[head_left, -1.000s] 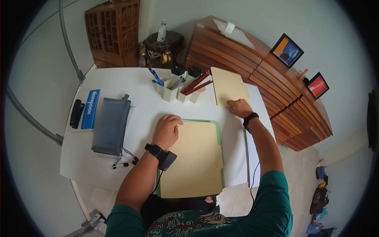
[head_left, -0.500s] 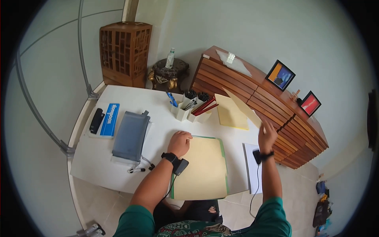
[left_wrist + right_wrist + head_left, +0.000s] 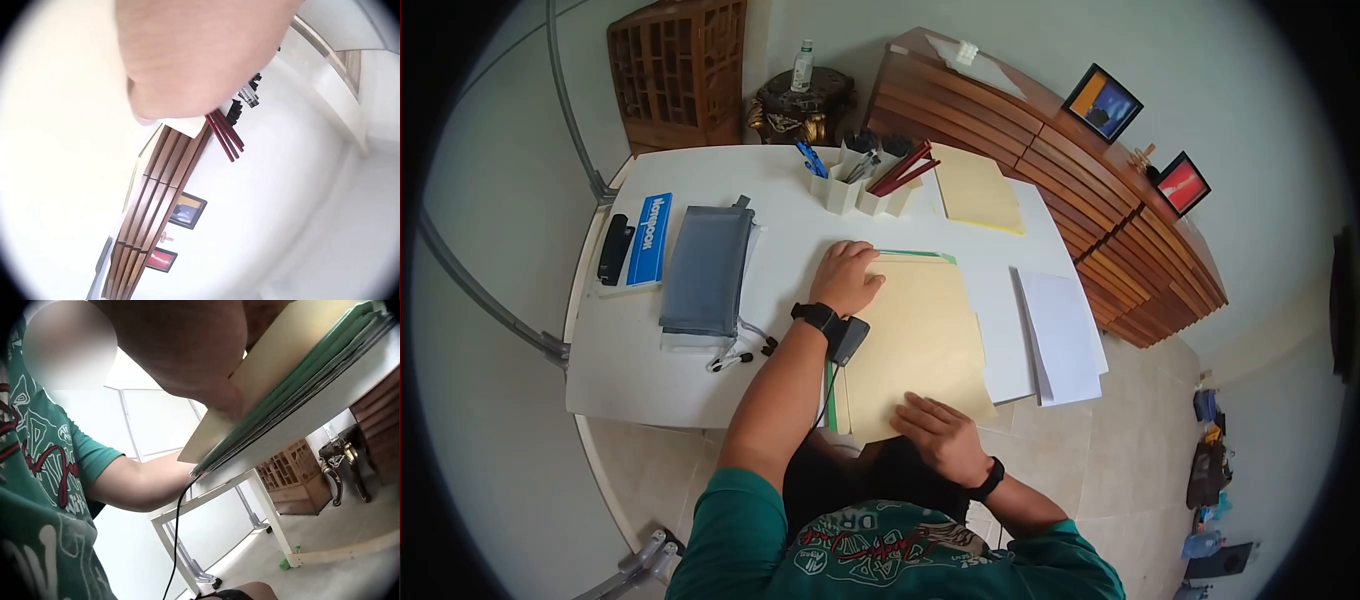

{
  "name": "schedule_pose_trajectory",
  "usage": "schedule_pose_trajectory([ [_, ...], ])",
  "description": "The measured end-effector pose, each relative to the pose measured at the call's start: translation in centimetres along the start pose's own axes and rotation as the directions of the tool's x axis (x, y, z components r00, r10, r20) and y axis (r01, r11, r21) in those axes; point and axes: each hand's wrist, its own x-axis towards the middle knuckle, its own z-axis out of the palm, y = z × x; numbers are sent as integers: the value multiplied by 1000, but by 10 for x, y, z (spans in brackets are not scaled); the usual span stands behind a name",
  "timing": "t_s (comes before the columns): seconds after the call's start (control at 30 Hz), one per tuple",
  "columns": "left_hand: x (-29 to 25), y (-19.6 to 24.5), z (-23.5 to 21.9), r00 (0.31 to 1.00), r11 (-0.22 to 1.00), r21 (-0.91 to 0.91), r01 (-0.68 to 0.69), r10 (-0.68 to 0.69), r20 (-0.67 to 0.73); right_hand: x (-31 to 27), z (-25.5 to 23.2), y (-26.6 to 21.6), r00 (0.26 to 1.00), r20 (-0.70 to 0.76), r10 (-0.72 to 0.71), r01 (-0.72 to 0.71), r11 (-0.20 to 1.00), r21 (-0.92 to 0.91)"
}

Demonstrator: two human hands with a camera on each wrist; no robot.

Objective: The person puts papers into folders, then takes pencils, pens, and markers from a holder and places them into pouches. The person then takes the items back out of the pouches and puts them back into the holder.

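A cream manila folder [image 3: 920, 330] lies over a stack of green-edged folders [image 3: 294, 387] at the front of the white table, slightly askew, its near right corner jutting past the stack. My right hand [image 3: 940, 435] pinches its near edge, fingers on top; the right wrist view shows the thumb [image 3: 228, 403] against the underside, and a gap between this folder and the stack. My left hand [image 3: 847, 280] rests on the stack's far left corner, fingers relaxed and thumb by the cream folder's edge.
More manila folders [image 3: 980, 190] lie at the back right, beside hexagonal holders [image 3: 835, 190] with pens and red pencils. White paper [image 3: 1060, 335] overhangs the right edge. On the left are a grey zip pouch [image 3: 705, 270], a blue notebook [image 3: 650, 240] and a black stapler [image 3: 613, 248].
My right hand has lifted a manila folder off the back right pile and brought it left and toward me onto the front stack. My left hand has stayed at the stack's corner.
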Motion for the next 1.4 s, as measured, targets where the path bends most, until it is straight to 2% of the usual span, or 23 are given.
schedule_pose_trajectory([
  [0.13,0,0,1,1000,998,-56,-10,11,23,8,7,5,1000,14,-22,21,999,24],
  [0.23,1,0,-2,994,989,-149,3,13,109,15,6,2,1000,0,-26,26,1000,7],
  [0.3,0,3,2,999,998,-66,22,-20,26,16,6,3,1000,-4,-30,30,999,15],
  [0.4,2,10,0,995,995,50,84,-87,52,18,7,3,1000,-7,-30,30,999,24],
  [0.53,2,11,-3,994,995,38,94,-96,57,20,8,3,1000,0,-29,29,999,29],
  [0.63,2,9,-5,998,998,-9,57,-57,3,16,15,5,999,38,-34,32,998,50],
  [0.7,5,4,-2,995,987,-158,13,-28,-94,18,15,6,998,41,-40,38,998,57],
  [0.73,5,1,1,996,987,-162,8,-22,-89,18,14,6,998,45,-46,43,997,66],
  [0.8,5,-6,7,976,956,-261,137,-176,-132,21,11,3,997,43,-56,54,997,54],
  [0.87,6,-16,13,976,957,-273,100,-148,-162,20,-4,3,997,43,-64,63,997,39],
  [0.93,7,-20,12,954,891,-429,146,-241,-178,7,-34,12,990,-137,46,9,925,380],
  [0.97,7,-29,16,948,862,-478,169,-274,-160,-6,-44,24,927,-266,265,-153,913,377],
  [1.0,7,-36,17,949,857,-485,174,-277,-150,-24,-56,41,800,-385,460,-308,866,395],
  [1.03,6,-43,17,942,789,-581,199,-318,-108,-33,-74,64,689,-527,497,-435,866,248],
  [1.07,6,-47,18,934,710,-668,223,-352,-63,-51,-88,99,612,-592,524,-568,812,132],
  [1.1,8,-48,18,934,668,-726,166,-342,-102,-70,-96,136,442,-564,698,-649,683,336],
  [1.13,8,-49,19,936,665,-728,165,-338,-96,-101,-97,183,384,-579,720,-623,664,413],
  [1.17,9,-51,18,910,581,-785,216,-411,-54,-113,-110,203,377,-550,745,-821,543,173],
  [1.2,10,-51,18,878,489,-833,261,-478,-6,-140,-114,236,465,-503,729,-870,481,-108],
  [1.23,12,-48,17,881,489,-834,256,-474,-8,-153,-116,256,402,-436,805,-913,388,-126],
  [1.3,11,-42,10,850,252,-942,221,-523,59,-173,-116,287,267,-296,917,-960,228,-160],
  [1.33,11,-43,9,835,128,-972,195,-542,97,-171,-119,288,268,-298,916,-961,230,-157],
  [1.4,11,-46,7,824,72,-978,196,-552,124,-169,-125,288,215,-178,960,-975,201,-95],
])
